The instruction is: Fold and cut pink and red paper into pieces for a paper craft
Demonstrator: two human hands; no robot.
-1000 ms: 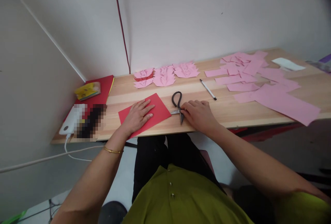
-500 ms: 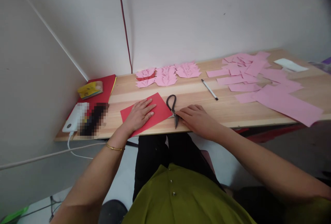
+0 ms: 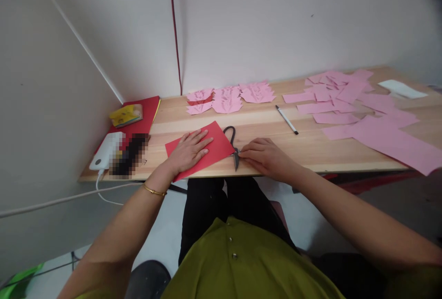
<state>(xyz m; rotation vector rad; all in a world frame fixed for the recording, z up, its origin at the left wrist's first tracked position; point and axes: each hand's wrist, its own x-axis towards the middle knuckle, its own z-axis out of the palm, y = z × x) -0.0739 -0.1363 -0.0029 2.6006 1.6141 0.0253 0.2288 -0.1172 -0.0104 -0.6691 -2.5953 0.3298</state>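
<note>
A sheet of red paper lies tilted near the table's front edge. Flat on top of it rests my left hand, its fingers stretched out and somewhat spread. Just right of the sheet's corner is a pair of scissors with black handles and dark blades, partly covered by the paper. My right hand has its fingertips drawn together at the scissors' middle, by the pivot, and appears to pinch them there.
Cut pink paper pieces line the wall side, with a red one among them. Right of a white pen spread several pink scraps and a white slip. At left are a red stack, a yellow packet and a white power bank.
My right fingertips have closed in on the scissors' middle. The left hand stays on the red paper, while the whole view has shifted slightly.
</note>
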